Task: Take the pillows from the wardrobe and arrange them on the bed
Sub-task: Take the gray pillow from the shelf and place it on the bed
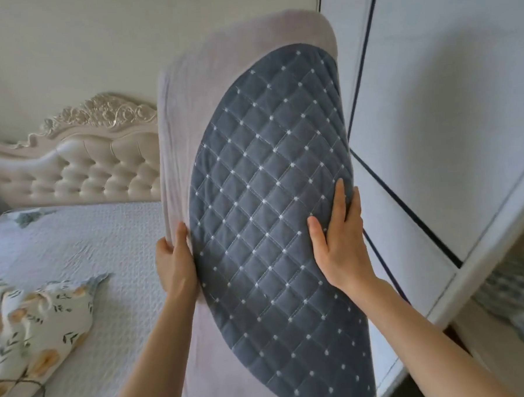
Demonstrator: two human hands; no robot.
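Gripping the pillow [270,198] from both sides, the hands hold it upright in mid-air, in front of the camera. The left hand [174,263] clamps the pillow's pale left edge: its thumb lies along the front beside the dark panel, while the other fingers curl around behind the fabric and are hidden. The right hand [339,246] lies flat on the right edge of the quilted panel, fingers pressed together and pointing up, thumb set apart on the front. Both bare forearms rise from the bottom of the view.

The pillow has a pale mauve cover with a large grey-blue oval panel, stitched in diamonds with white dots at the crossings. It is tilted slightly, its top leaning toward the right.

Behind and to the left lies the bed [75,247], covered by a pale textured quilt. A floral pillow [39,325], cream with leaves and orange blooms, rests on the quilt near the lower left corner. At the far end stands a cream tufted headboard [80,168] topped by carved scrollwork, set against a plain off-white wall [80,50].

To the right stands the wardrobe [447,112], its white panels edged with thin dark lines. At its lower right, a blurred patterned fabric shows; what it is cannot be told.
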